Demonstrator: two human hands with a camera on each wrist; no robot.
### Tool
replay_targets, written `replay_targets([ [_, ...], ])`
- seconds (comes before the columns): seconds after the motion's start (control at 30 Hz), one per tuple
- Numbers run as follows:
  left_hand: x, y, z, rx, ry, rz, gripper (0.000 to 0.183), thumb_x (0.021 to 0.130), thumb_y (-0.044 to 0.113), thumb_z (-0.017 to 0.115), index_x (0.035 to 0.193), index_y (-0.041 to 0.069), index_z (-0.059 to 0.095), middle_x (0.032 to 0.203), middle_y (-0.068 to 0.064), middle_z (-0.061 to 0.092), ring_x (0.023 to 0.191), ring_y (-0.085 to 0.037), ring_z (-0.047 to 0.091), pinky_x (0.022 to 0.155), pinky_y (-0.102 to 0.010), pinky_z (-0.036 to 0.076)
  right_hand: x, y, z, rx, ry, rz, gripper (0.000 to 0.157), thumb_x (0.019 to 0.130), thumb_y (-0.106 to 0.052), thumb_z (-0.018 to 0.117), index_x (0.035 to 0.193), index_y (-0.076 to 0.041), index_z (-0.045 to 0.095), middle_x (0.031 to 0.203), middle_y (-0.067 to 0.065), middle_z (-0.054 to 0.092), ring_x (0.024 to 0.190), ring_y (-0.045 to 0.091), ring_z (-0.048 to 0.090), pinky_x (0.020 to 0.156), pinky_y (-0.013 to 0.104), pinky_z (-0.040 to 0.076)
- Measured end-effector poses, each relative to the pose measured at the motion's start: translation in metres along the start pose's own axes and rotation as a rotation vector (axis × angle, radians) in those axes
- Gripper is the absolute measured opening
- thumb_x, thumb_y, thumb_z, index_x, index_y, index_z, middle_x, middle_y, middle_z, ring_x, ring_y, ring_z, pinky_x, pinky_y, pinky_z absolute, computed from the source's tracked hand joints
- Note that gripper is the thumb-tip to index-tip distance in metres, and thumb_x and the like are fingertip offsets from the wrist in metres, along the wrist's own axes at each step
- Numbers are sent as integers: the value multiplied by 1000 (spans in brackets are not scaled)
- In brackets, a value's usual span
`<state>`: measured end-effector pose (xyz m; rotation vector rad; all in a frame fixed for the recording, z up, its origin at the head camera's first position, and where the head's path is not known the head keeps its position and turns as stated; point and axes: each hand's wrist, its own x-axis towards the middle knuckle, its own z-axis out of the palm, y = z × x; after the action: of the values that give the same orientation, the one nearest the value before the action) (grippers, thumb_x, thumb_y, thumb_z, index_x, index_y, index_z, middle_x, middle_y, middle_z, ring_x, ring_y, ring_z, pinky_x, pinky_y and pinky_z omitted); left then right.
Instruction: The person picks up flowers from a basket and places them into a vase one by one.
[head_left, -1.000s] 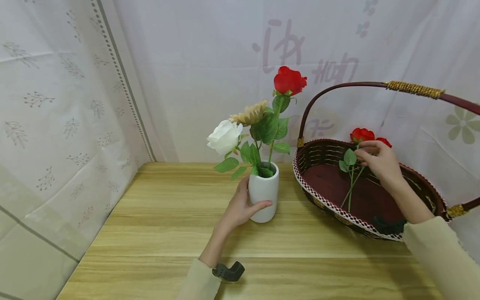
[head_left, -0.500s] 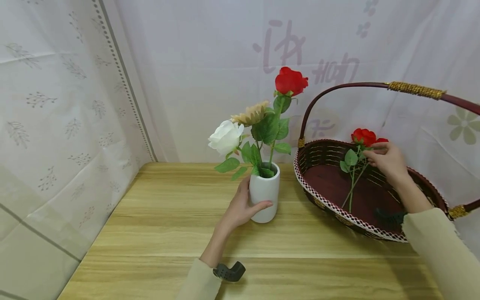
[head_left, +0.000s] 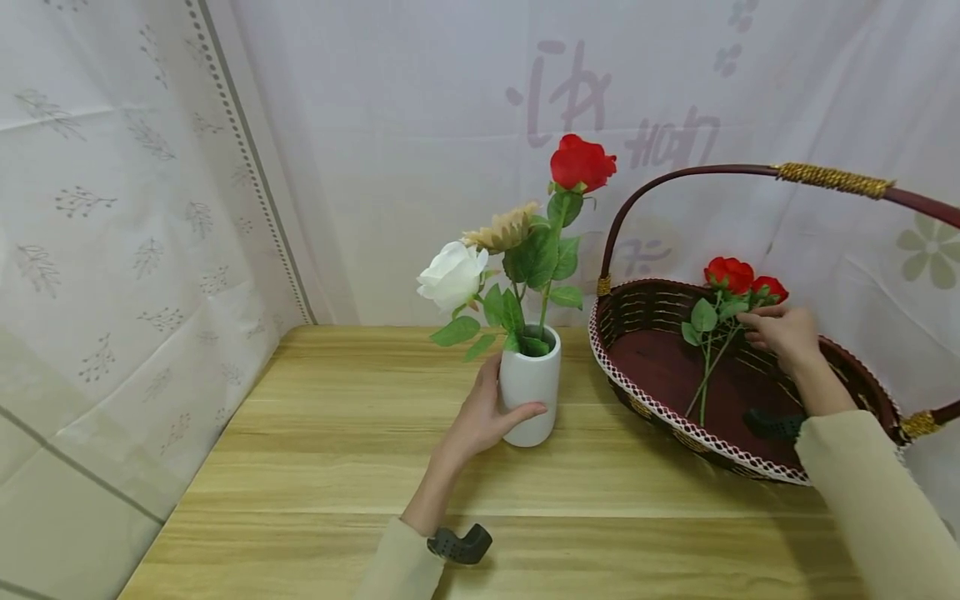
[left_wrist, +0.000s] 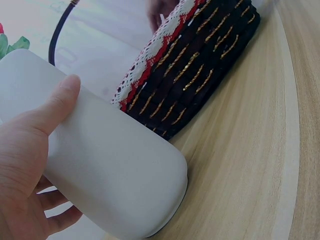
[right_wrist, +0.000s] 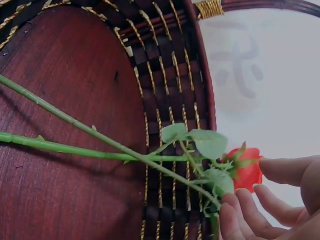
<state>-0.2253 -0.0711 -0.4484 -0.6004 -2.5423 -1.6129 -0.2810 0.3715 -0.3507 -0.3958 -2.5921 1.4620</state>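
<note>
My left hand (head_left: 478, 417) holds a white vase (head_left: 531, 392) upright on the table, thumb across its front; the left wrist view shows the fingers reaching round the far side. In the vase stand a white rose (head_left: 452, 275), a beige flower (head_left: 501, 228) seen from the side and a tall red rose (head_left: 581, 162). Two more red roses (head_left: 729, 273) lean on the back wall of the wicker basket (head_left: 637, 398), their green stems crossing. Over the basket, my right hand (right_wrist: 280, 202) is beside these blooms and leaves, its thumb and fingers apart.
The dark basket has a white lace rim and a tall arched handle (head_left: 697, 170) with gold binding. Under everything lies a wooden table (head_left: 337, 467). Pale printed cloth (head_left: 390, 150) hangs behind and at the left.
My right hand has shifted right and slightly down, away from the first basket rose, uncovering the second red bloom. The left hand and vase stay put.
</note>
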Motion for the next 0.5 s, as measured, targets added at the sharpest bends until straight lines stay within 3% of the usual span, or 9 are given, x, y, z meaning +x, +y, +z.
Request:
replay_targets([
  [0.2, 0, 1, 0, 3, 0, -4, 102, 83, 46, 83, 157, 11, 22, 143, -12, 42, 125, -25, 51, 103, -48, 43, 4, 11, -2, 76, -30, 85, 57, 101, -26, 59, 135, 16, 44, 73, -17, 59, 60, -4, 61, 63, 21, 56],
  [0.5, 0, 0, 0, -2, 0, 8, 101, 84, 47, 82, 156, 9, 23, 143, -14, 43, 125, -27, 51, 103, -50, 44, 9, 30, 7, 230, -105, 132, 63, 104, -21, 56, 145, 20, 31, 73, -13, 64, 67, 2, 68, 69, 24, 58],
])
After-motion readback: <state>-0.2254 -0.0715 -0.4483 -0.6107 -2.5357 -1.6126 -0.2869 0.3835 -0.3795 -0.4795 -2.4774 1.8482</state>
